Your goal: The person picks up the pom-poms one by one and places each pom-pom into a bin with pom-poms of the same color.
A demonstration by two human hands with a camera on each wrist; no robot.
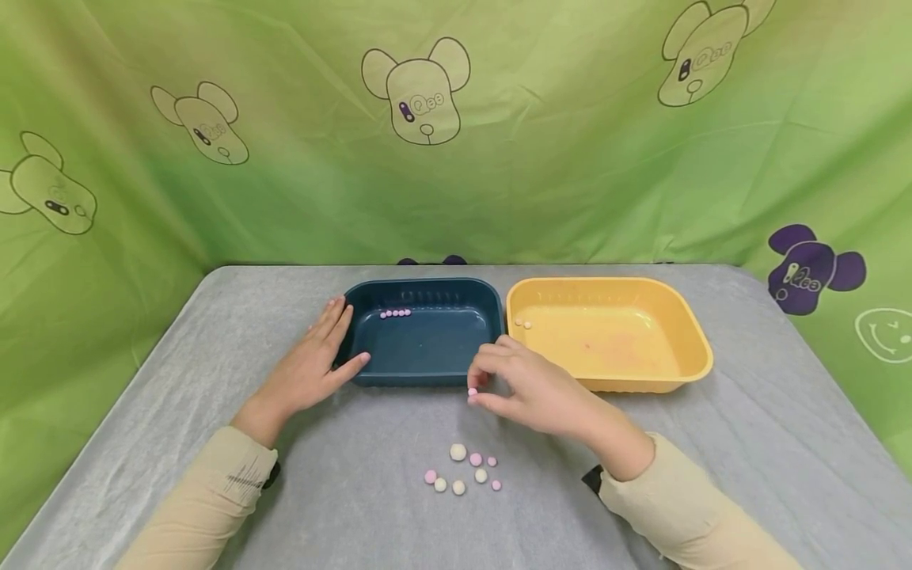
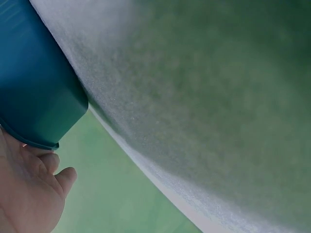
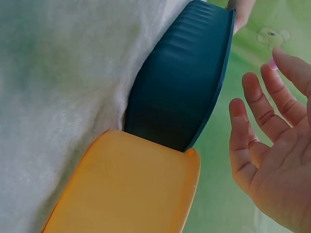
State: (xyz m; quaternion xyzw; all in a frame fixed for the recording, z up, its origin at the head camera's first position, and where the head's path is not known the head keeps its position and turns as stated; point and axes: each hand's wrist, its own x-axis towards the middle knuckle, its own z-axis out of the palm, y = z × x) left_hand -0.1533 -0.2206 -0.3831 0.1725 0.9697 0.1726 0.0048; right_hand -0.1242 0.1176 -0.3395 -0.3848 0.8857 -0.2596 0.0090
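Between thumb and index finger my right hand [image 1: 530, 388] pinches a small pink ball [image 1: 473, 392], just in front of the near right corner of the dark blue tray [image 1: 420, 379]. The pink ball [image 3: 273, 63] also shows at the fingertips in the right wrist view. My left hand [image 1: 309, 368] rests with extended fingers on the blue tray's left rim. A row of several small pink balls [image 1: 395, 313] lies inside that tray, toward the back. On the cloth nearer me lies a loose group of pink balls [image 1: 476, 459] and cream balls [image 1: 458, 452] of differing sizes.
A yellow tray [image 1: 641, 385] stands against the blue tray's right side, with two small cream balls [image 1: 527, 325] at its left end. Grey cloth [image 1: 342, 491] covers the table. A green curtain [image 1: 556, 182] with bear-head drawings hangs behind and at the sides.
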